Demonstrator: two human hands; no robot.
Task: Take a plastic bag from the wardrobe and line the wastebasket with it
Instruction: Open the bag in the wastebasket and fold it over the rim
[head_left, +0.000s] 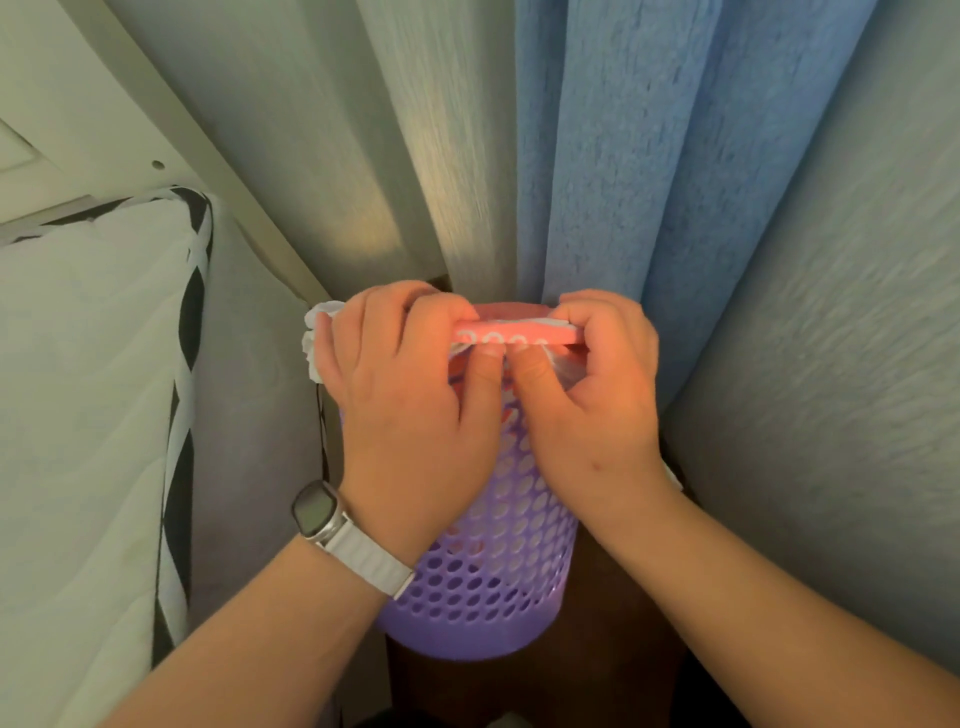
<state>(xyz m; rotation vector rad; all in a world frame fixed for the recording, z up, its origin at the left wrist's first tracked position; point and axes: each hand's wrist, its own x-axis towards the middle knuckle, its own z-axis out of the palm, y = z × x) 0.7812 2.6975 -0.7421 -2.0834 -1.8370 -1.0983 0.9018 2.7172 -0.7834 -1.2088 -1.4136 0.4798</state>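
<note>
A purple perforated wastebasket (498, 566) stands on a dark floor, close in front of me. A thin white plastic bag (314, 338) is draped over its top, bunched at the left side. Its pink rim (519, 332) shows between my hands. My left hand (405, 395), with a watch on the wrist, grips the bag and the rim on the left. My right hand (587, 389) pinches the bag at the rim on the right. Both thumbs press against the near edge. The inside of the basket is hidden.
Pale green curtains (415, 130) and blue curtains (623, 156) hang right behind the basket. A white mattress (88, 389) with black-and-white edging stands close on the left. More pale curtain fabric (831, 389) crowds the right side.
</note>
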